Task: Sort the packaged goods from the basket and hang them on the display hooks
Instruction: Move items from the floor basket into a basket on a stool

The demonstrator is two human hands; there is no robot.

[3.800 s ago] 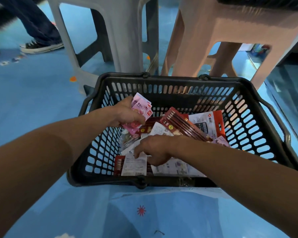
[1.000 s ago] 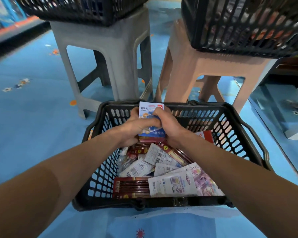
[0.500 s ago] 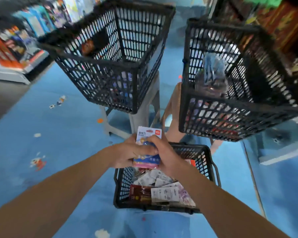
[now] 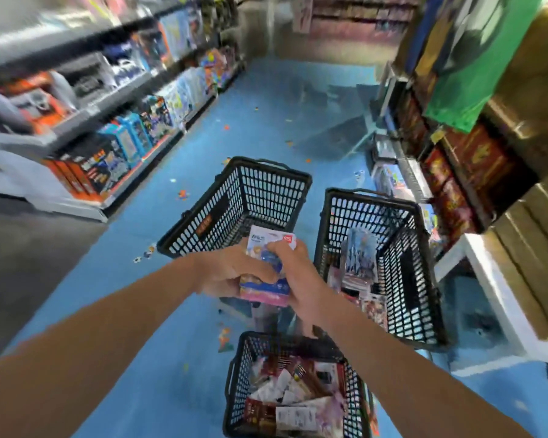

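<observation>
Fingers (image 4: pixel 257 274) of the left hand (image 4: pixel 227 271) curl round the near-left edge of a small stack of packaged goods (image 4: pixel 266 290), the thumb lying across its face. The fingers of the right hand (image 4: pixel 299 278) clamp the stack's right edge and top corner. Both hands grip the same bundle at centre frame. Its top card is white and blue with a red logo, and a pink edge shows at the bottom. How many packets the bundle holds cannot be told.

Two bare forearms reach in from the lower corners of the frame and meet at the bundle, the wrists angled inward. The bundle is held in the air, above and apart from the baskets.

Three black plastic baskets are in view. One (image 4: pixel 234 384), at bottom centre below the hands, is piled with loose packets in red, white and pink. A second (image 4: pixel 203 221), just above and left of the hands, tilts toward the camera, its contents hidden. A third (image 4: pixel 423 298), right of the hands, holds several packets, one standing upright.

A blue floor (image 4: pixel 152 248) runs up the middle of the frame. Shelving (image 4: pixel 108 99) with boxed goods lines the upper left; more stocked shelving (image 4: pixel 456 165) fills the right. Both are blurred.
</observation>
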